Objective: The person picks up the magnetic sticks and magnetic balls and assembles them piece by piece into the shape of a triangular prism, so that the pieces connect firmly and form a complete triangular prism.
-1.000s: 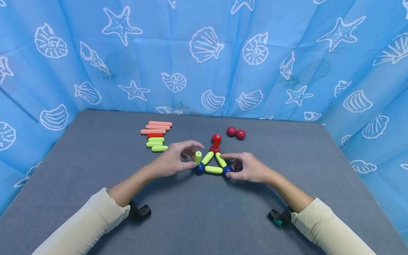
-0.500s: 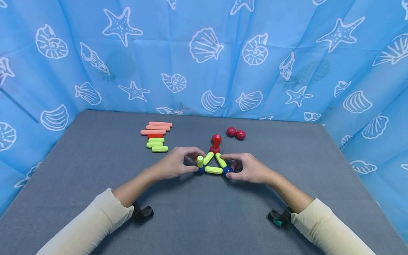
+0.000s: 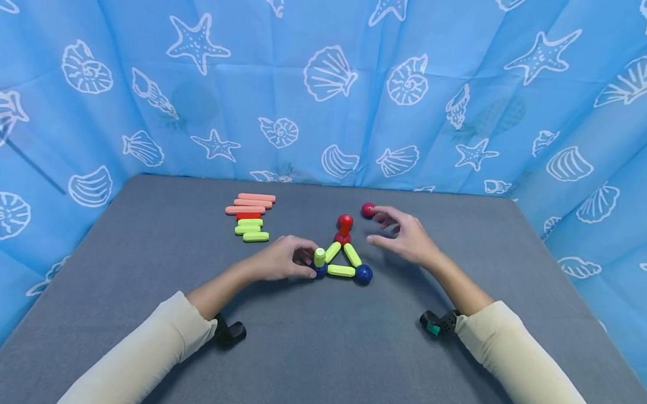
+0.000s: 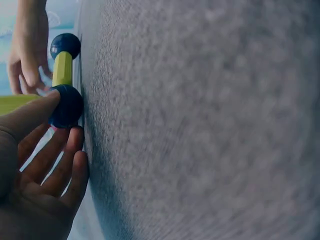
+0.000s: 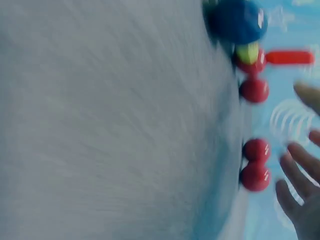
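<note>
A flat triangle of yellow-green magnetic rods [image 3: 341, 271] lies on the table, with a red ball [image 3: 342, 239] at its far corner and blue balls at the near ones. My left hand [image 3: 285, 258] pinches the left blue ball [image 4: 67, 106] between thumb and fingers; a yellow-green rod [image 3: 319, 257] stands up from that ball. The right blue ball [image 3: 363, 274] is untouched. A red rod [image 3: 346, 225] rises from the far red ball. My right hand [image 3: 407, 237], fingers loosely spread and holding nothing, hovers by a loose red ball [image 3: 368, 210]; it hides the second one, which the right wrist view shows.
At the back left lie several salmon rods [image 3: 255, 202], a short red rod [image 3: 249, 216] and several yellow-green rods [image 3: 256, 236] in a stack-like row. A blue shell-print curtain [image 3: 276, 79] hangs behind the grey table [image 3: 329, 356].
My right hand has let go of the right blue ball and moved back and right, toward the loose red balls. My left hand has closed in on the left blue ball.
</note>
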